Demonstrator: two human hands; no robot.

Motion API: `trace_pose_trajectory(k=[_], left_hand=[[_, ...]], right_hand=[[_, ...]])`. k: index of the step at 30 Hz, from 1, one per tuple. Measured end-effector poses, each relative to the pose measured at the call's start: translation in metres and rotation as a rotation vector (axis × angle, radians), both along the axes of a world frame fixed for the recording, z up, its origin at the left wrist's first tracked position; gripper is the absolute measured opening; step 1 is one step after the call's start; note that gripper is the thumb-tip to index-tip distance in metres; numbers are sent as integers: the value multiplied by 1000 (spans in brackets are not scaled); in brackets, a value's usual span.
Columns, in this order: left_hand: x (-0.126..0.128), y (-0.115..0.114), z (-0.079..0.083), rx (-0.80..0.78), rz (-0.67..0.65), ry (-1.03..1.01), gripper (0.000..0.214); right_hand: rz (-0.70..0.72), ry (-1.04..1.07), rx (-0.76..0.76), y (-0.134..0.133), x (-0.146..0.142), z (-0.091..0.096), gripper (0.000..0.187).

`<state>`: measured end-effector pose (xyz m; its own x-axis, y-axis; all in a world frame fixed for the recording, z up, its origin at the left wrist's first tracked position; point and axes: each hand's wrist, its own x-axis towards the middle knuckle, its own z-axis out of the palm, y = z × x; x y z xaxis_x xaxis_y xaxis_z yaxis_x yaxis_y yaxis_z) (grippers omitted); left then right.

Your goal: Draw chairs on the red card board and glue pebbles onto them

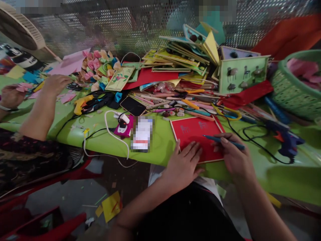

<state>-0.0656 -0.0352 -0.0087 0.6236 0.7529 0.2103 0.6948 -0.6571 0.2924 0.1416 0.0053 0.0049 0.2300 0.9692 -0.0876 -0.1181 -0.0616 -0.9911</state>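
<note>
A perforated screen (140, 20) rises behind the far edge of the lime-green bench (162, 147), which catches a pale sheen (307, 157) towards its right end. An electric fan (25, 28) stands at the far left. Below the near edge, paper scraps (110, 206) litter the grey floor (94, 192) near a red plastic chair (72, 223).

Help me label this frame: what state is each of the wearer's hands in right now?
Left hand: open, resting on the red panel.
Right hand: closed around a blue pen.

Red board (197, 135) partly hidden behind hands (184, 165) (234, 155); phone screen (142, 134) pixelated; basket (296, 95) cut off right.
</note>
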Motion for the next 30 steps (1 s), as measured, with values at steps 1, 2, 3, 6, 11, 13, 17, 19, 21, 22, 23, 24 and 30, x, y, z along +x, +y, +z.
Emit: trace_pose_trajectory(k=[1, 2, 3, 6, 11, 13, 17, 19, 21, 22, 23, 24, 30], left_hand=[[-3, -5, -2, 15, -28, -18, 51], [-7, -10, -3, 24, -53, -45, 45], [-12, -15, -5, 31, -82, -86, 40], [-25, -25, -3, 14, -147, -203, 31], [-28, 15, 27, 103, 19, -297, 26], [-20, 50, 41, 136, 95, -239, 25], [8, 116, 53, 174, 102, 22, 23], [21, 136, 50, 203, 79, 62, 21], [30, 147, 42, 231, 61, 101, 20], [33, 150, 38, 242, 57, 119, 18], [35, 152, 34, 250, 57, 136, 17], [37, 153, 31, 256, 61, 150, 17], [43, 160, 21, 271, 101, 190, 23]], right_hand=[[6, 1, 4, 0, 0, 0, 18], [14, -4, 8, 0, 1, 0, 18], [21, -15, 12, 1, 1, -1, 19], [30, -32, 20, 0, 2, -1, 18], [-3, -7, 17, -3, 2, -1, 18], [-28, 20, 8, -4, 2, -2, 18], [-8, 62, -5, -5, 3, -4, 20], [5, 64, 10, -4, 3, -4, 21], [12, 65, 21, -4, 3, -5, 22], [14, 67, 20, -4, 4, -5, 23], [14, 72, 15, -4, 4, -6, 24], [12, 81, 8, -4, 5, -7, 25], [13, 121, -12, -4, 9, -12, 30]])
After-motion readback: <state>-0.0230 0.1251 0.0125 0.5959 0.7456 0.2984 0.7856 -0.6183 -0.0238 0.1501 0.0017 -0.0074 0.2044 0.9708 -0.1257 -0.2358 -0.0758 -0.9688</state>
